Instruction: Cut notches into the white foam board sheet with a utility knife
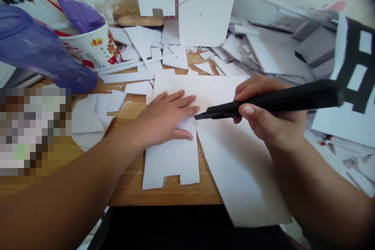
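the left hand's (166,119) fingers lie spread on the card (172,160), likely to stop it sliding, while the right hand (277,129) pinches the knife (287,98) between thumb and fingers, blade just beside the left fingertips where card meets sheet (237,172). beyond the fingers lie scraps (176,60), perhaps there to leave working room.

Lt-brown wooden tabletop (125,189), strewn w/ angular white board offcuts (175,58) at back + L, lg. flat white sheet (240,172) laid nr front, split by V-shaped gap, overhung past edge at R, red-printed white round tub (88,49) placed back L.
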The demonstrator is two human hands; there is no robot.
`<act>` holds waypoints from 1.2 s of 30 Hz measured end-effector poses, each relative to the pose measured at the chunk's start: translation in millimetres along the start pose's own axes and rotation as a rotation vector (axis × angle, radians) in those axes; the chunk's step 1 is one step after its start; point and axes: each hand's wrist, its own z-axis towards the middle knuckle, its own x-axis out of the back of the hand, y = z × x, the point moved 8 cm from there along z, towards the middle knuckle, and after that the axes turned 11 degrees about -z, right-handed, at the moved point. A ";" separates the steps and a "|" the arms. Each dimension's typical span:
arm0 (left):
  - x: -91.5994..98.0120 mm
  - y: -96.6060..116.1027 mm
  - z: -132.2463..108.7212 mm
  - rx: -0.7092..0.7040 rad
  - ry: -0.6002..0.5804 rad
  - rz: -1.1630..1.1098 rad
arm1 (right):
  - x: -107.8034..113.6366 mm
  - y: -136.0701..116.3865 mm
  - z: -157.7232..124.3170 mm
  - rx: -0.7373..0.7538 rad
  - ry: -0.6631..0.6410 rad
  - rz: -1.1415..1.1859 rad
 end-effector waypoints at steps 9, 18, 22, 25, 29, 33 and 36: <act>-1.4 -2.2 1.3 0.009 -0.009 0.011 | 4.4 5.7 -3.1 -0.009 -0.018 -0.086; -1.9 -4.1 3.9 -0.003 0.000 0.001 | -22.5 26.9 -5.5 -0.046 -0.258 -0.269; -2.3 -5.4 4.2 -0.001 0.003 -0.018 | -21.5 32.7 -7.7 -0.041 -0.205 -0.284; -1.8 -5.6 3.9 0.003 0.011 -0.020 | -20.9 34.8 -9.7 -0.030 -0.214 -0.290; -1.0 -4.4 3.8 0.023 0.000 -0.023 | -22.2 29.1 -11.8 0.005 -0.283 -0.347; -1.1 -4.2 3.8 0.042 -0.014 -0.019 | -24.8 17.4 -10.0 0.033 -0.362 -0.407; -1.1 -5.0 4.0 0.046 -0.009 -0.023 | -26.0 10.6 -8.2 0.077 -0.398 -0.411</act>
